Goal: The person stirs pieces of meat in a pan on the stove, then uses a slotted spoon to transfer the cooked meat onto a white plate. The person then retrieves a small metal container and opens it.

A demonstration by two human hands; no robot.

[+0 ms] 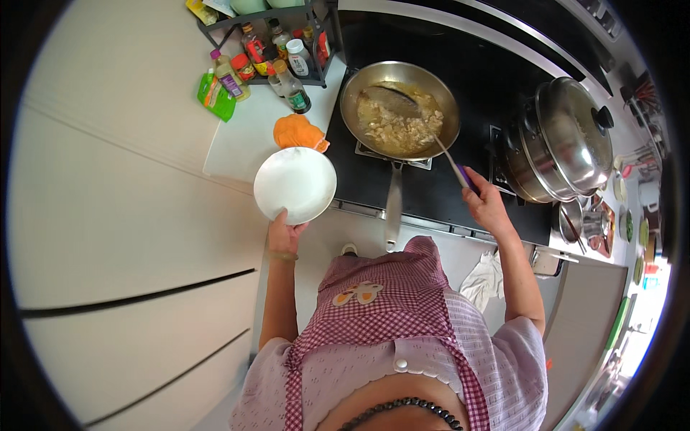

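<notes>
My left hand grips the rim of a white plate, its thumb over the near edge. The plate is off the counter, left of the stove, and nothing shows on it. In my right hand is the handle of a spatula, purple at the grip. Its dark blade rests inside a steel frying pan, among pale chopped food in yellowish liquid. The pan sits on the front left burner, its long handle pointing toward me.
A large lidded steel steamer pot stands on the right burner. An orange cloth lies behind the plate. Sauce bottles crowd a dark rack at the back left. Steel bowls with chopsticks are at the right.
</notes>
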